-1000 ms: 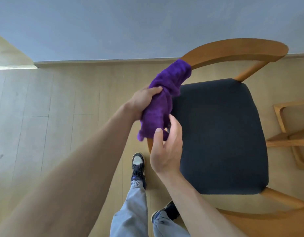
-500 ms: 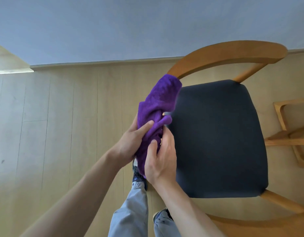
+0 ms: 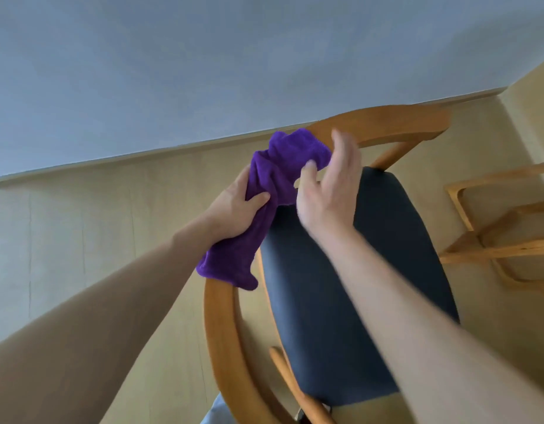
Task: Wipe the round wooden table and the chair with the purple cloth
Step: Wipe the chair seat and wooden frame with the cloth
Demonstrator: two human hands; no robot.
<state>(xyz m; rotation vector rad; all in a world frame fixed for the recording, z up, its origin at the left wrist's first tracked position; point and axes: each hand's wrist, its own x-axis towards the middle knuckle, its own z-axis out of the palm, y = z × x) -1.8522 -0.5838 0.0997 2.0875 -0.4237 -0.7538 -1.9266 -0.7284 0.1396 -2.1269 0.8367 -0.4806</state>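
Purple cloth (image 3: 273, 191) gripped by left hand (image 3: 234, 209), right hand (image 3: 329, 191) touching.

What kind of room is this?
Probably a dining or living room at home: a wooden chair with a dark cushioned seat, a wood floor, and a plain wall.
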